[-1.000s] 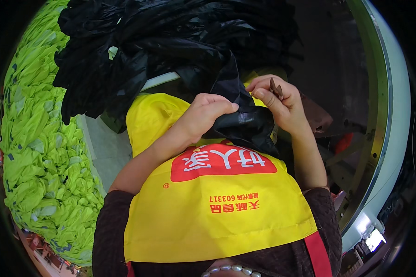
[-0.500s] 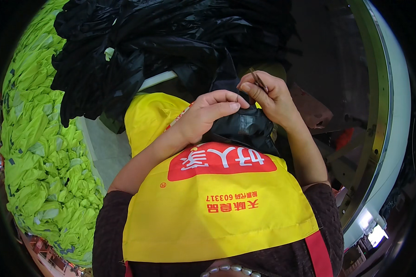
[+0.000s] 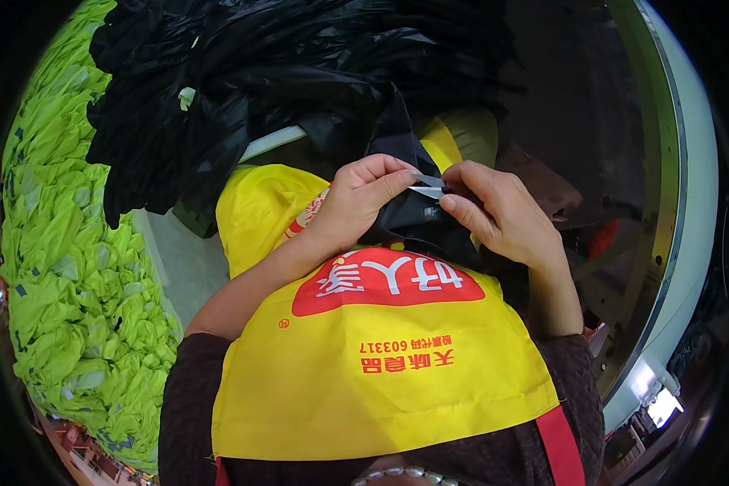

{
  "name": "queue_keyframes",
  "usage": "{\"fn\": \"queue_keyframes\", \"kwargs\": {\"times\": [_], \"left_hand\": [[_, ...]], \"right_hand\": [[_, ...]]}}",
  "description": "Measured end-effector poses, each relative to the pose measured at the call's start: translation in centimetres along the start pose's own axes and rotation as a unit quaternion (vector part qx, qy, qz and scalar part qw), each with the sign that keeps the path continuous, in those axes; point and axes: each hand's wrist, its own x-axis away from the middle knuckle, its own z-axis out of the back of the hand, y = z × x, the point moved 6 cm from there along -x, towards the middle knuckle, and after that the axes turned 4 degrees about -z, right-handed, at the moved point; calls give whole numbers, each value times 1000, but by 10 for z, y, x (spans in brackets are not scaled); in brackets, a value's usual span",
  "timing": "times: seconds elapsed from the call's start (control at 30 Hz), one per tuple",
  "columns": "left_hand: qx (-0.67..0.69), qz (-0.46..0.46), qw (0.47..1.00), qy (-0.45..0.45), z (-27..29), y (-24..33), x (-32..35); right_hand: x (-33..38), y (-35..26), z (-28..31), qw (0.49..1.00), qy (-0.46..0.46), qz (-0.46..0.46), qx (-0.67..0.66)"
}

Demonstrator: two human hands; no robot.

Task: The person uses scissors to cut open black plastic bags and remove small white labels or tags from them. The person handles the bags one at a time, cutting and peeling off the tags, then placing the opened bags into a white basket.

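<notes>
My right hand [image 3: 506, 212] is closed on a small pair of thread snips [image 3: 429, 193]. The snips' blades stand apart and point left, right at the fingertips of my left hand [image 3: 363, 196]. My left thumb and forefinger pinch together at the edge of a piece of black cloth [image 3: 398, 217], which hangs over my lap. Whether they also hold a thread is too small to make out. Beneath both forearms spreads a yellow apron [image 3: 381, 405] with a red printed panel.
A large heap of black cloth [image 3: 243, 73] lies ahead of my hands. Lime-green crumpled fabric [image 3: 97, 324] is piled along the left, beside a pale grey surface [image 3: 188, 255]. A white strip [image 3: 274, 143] pokes from under the black heap. On the right curves a metal-edged table [image 3: 697, 211].
The snips were tucked upright in my right hand; now their blades point left at my left fingertips. My right hand has shifted slightly right and down, and the black cloth has slumped lower.
</notes>
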Motion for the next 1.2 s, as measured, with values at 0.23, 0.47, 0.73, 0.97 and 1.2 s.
{"fn": "queue_keyframes", "kwargs": {"times": [0.23,0.47,0.73,0.97,1.2], "left_hand": [[41,6,999,-8,-1,-1,1],[50,17,999,11,2,-1,1],[91,13,995,32,3,-5,2],[63,-15,998,17,1,-1,3],[75,-34,996,34,4,-1,3]], "right_hand": [[-1,6,-2,999,-6,23,22],[-1,2,-3,1000,12,-18,22],[2,3,-5,999,44,-14,13],[0,2,-10,999,24,-19,13],[-3,40,-1,968,150,-70,-189]]}}
